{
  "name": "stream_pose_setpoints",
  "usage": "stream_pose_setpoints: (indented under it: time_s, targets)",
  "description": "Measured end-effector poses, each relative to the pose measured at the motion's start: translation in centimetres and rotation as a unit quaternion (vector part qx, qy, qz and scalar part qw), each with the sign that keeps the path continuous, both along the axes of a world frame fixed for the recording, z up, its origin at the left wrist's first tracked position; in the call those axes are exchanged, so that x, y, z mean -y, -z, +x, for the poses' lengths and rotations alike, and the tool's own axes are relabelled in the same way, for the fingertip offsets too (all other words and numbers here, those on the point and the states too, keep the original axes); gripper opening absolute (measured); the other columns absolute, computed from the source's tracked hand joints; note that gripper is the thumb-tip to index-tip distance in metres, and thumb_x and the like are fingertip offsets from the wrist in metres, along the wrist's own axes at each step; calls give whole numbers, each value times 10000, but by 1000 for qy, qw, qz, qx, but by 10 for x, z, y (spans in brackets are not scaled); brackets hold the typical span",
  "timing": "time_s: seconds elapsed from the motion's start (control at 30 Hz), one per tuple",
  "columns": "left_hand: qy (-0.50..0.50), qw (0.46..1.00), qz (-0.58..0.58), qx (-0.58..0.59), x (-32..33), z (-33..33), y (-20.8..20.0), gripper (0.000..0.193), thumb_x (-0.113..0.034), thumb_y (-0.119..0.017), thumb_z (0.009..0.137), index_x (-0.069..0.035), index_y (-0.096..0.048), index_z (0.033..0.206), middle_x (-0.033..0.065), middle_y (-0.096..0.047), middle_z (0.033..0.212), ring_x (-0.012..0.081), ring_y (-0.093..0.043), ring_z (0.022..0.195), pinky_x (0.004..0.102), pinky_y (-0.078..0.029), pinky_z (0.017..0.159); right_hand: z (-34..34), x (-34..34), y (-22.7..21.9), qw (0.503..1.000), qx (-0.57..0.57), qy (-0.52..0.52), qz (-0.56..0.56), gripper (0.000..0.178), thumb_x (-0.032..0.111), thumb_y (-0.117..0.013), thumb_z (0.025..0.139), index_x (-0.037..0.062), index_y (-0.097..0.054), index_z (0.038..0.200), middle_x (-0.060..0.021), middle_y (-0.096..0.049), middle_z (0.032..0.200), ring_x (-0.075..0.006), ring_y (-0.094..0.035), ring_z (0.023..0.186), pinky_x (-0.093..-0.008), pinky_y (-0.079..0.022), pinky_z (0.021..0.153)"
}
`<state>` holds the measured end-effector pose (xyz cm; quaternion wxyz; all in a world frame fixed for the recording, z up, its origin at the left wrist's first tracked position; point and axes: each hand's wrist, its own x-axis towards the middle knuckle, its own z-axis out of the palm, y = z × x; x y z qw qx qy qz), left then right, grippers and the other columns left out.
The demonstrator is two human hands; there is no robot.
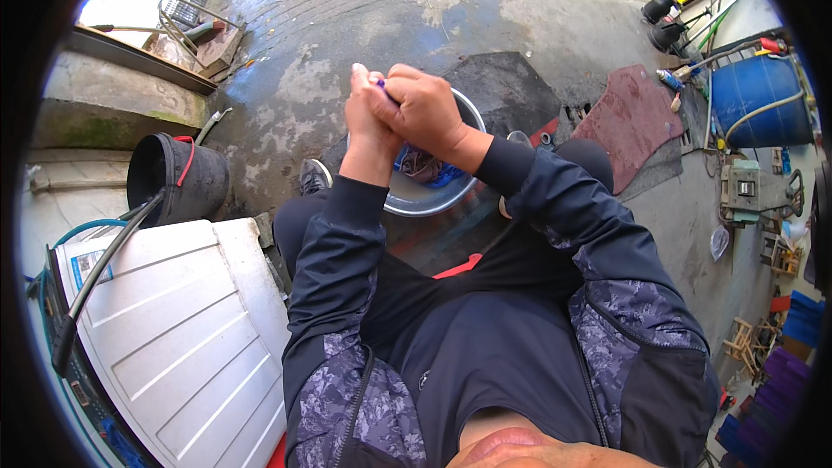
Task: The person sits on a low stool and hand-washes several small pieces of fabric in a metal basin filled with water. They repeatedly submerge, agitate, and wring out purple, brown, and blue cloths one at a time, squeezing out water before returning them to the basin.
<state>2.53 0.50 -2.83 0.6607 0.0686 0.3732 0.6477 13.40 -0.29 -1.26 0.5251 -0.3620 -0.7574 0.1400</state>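
Observation:
My left hand (367,117) and my right hand (422,109) are pressed together above a round metal basin (407,201). Between the fingers a small purple thing (380,83) shows; most of it is hidden, so its kind cannot be told. My right hand wraps over the left, fingers closed. Dark and blue cloth (431,169) lies in the basin, under my wrists. Both dark sleeves come up from the lower edge, and my knees flank the basin.
A black bucket (173,175) stands at the left on wet concrete. A white ribbed machine lid (178,329) with a black hose (95,282) fills the lower left. A red mat (631,117) and a blue barrel (757,95) lie at the right, with tools beyond.

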Motion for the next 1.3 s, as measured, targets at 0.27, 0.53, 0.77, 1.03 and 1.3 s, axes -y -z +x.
stream_pose_setpoints:
  time_s: [0.27,0.53,0.77,1.03,1.3]
  targets:
    - [5,1000,-15,-9,1,4,-8,460,-513,-510,1140,-172,-561,834,-2,-603,818,156,-619,767,347,-564,750,4,-17,-22,990,-51,56,-119,422,286,-761,991,16,-664,682,-178,-645,734,-400,-642,664,-482,-504,597]
    - [16,1000,10,3,6,7,-5,424,-460,-520,1148,-198,-543,816,-16,-651,853,172,-663,844,347,-580,826,3,-12,-15,991,-49,42,-116,403,277,-767,976,35,-670,669,-171,-657,738,-378,-646,676,-469,-522,619]
    - [96,993,23,-65,6,2,-23,508,-570,-576,1110,-74,-683,1084,58,-738,1021,183,-723,951,359,-613,876,19,-43,-15,975,-106,74,-178,475,343,-749,1005,-28,-663,721,-204,-620,670,-296,-605,586,-436,-455,574]
    - [269,712,131,-635,16,-25,-53,536,-365,-804,1008,12,-641,1353,83,-760,1196,170,-719,1098,343,-566,952,40,-50,-39,917,-228,-81,-318,494,378,-822,1000,18,-662,702,76,-551,643,-34,-461,643,-284,-388,543]
    - [125,819,213,-518,11,-30,-43,238,-179,-717,1012,-12,-759,1176,77,-783,992,165,-712,877,330,-568,812,54,-51,-51,947,-48,-145,-282,508,424,-915,899,1,-747,1124,-22,-709,901,-92,-633,838,-275,-529,729]
